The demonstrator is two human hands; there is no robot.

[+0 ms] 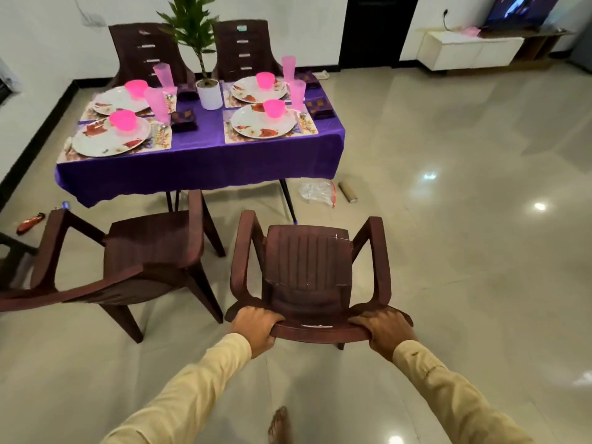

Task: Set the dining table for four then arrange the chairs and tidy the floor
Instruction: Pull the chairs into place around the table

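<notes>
Glossy tiled floor (448,251) below me. Bench (198,168) draped in shiny purple cloth, set with floral plates (262,123) and translucent pink bowls (123,120). Ribbed brown plastic chair (307,267) stands near bench's right corner. My left hand (256,328) and right hand (384,331) both clamp its curved backrest top. Crinkled plastic bag (315,192) and cardboard tube (348,190) lie on floor near bench leg.

Lit television (522,8) top right; long white cabinet (471,52) below-left, against wall. Pink cloth (469,31) lying on cabinet top. Dark doorway (378,30) left of cabinet. Green plant (192,27) in white pot (209,95), further left.
</notes>
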